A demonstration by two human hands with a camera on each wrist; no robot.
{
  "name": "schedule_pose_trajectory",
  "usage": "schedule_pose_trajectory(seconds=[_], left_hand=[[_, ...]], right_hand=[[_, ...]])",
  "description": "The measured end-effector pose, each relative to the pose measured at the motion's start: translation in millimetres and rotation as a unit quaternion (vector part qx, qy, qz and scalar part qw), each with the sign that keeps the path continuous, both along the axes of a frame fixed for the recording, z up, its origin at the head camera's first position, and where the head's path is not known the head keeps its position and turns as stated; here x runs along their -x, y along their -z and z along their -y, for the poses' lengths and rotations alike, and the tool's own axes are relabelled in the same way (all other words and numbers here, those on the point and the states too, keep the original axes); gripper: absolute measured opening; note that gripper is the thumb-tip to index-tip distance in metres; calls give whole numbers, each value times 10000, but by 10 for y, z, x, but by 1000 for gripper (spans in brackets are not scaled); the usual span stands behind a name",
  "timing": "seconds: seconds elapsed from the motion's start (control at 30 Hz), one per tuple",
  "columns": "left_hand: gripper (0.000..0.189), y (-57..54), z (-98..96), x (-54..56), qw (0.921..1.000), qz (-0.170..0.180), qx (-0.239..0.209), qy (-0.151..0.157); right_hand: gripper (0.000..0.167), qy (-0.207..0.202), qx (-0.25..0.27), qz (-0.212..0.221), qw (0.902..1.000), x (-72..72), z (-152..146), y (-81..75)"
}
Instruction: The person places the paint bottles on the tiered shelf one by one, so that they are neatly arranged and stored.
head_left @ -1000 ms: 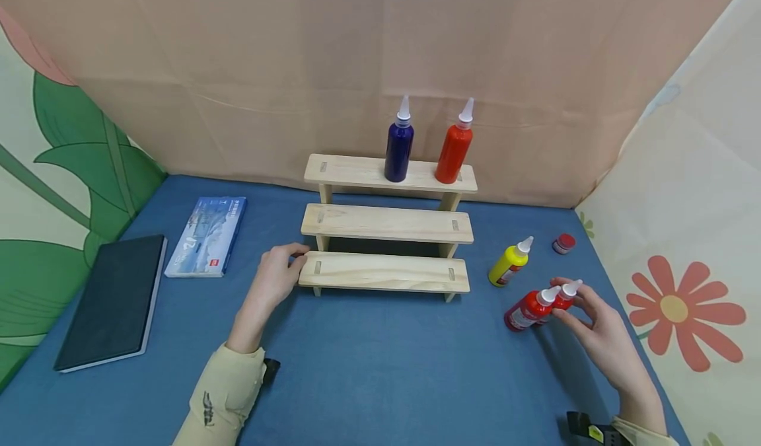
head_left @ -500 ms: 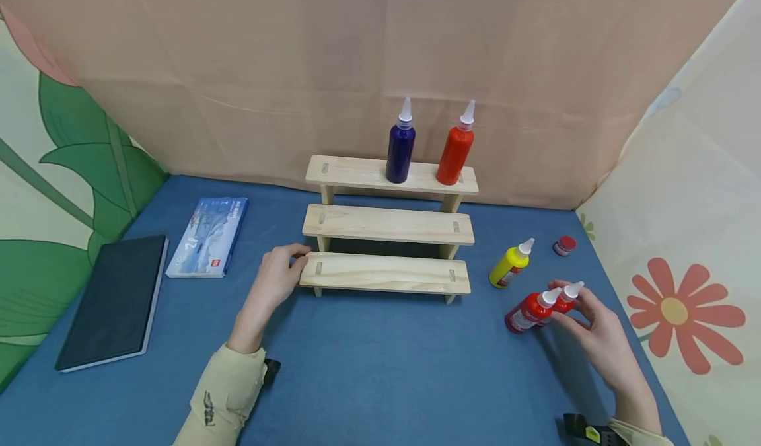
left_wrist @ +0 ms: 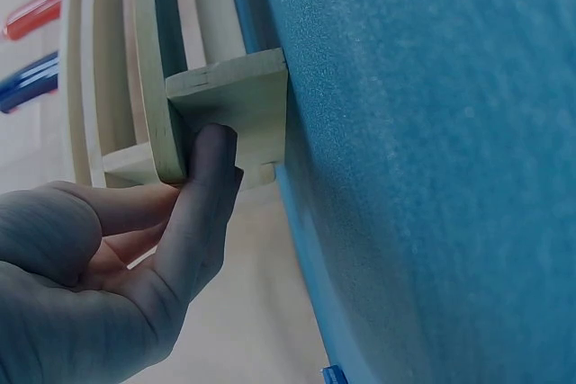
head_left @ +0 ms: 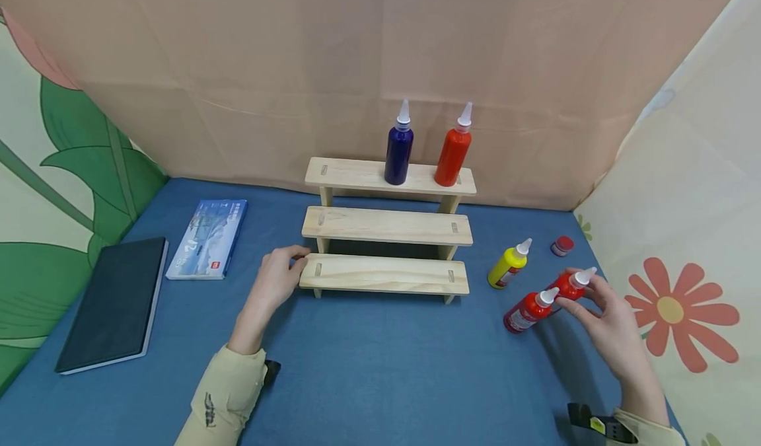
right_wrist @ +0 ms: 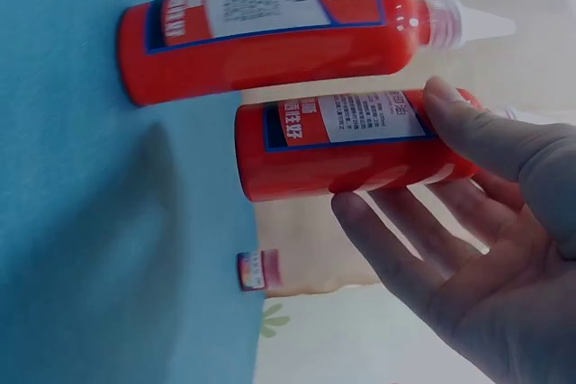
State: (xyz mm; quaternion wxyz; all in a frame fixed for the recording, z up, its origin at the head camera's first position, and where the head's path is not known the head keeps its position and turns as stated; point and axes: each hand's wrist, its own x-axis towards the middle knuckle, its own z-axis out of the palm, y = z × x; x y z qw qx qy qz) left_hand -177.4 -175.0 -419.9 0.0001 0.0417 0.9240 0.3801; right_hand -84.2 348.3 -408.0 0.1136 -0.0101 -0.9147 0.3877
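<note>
My right hand (head_left: 612, 324) grips a red squeeze bottle (right_wrist: 333, 155) with a white nozzle, thumb on one side and fingers on the other; its base looks raised off the cloth. Beside it on the table stands another red squeeze bottle (head_left: 526, 312). With the left hand (head_left: 277, 275) I pinch the left end of the lowest step of a three-tier wooden display rack (head_left: 383, 274); fingertips reach under the board in the left wrist view. On the top tier stand a dark blue bottle (head_left: 398, 152) and an orange-red bottle (head_left: 454, 155).
A yellow bottle (head_left: 507, 267) and a small red-lidded jar (head_left: 561, 246) stand right of the rack. To the left lie a blue-and-white box or book (head_left: 207, 240) and a dark notebook (head_left: 113, 306). Cloth walls bound the blue table (head_left: 380, 373) at the back and sides.
The right hand has shifted the gripped red bottle up and to the right, away from the other red bottle. My left hand stays on the rack.
</note>
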Motion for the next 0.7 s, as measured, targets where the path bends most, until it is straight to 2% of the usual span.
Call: schedule_pose_trajectory(seconds=[0.33, 0.7], left_hand=[[29, -16, -4, 2, 10000, -22, -4, 15], [30, -14, -6, -5, 10000, 19, 4, 20]], right_hand=[[59, 606, -6, -253, 9978, 95, 101, -260], [60, 1328, 366, -317, 9900, 226, 330, -583]])
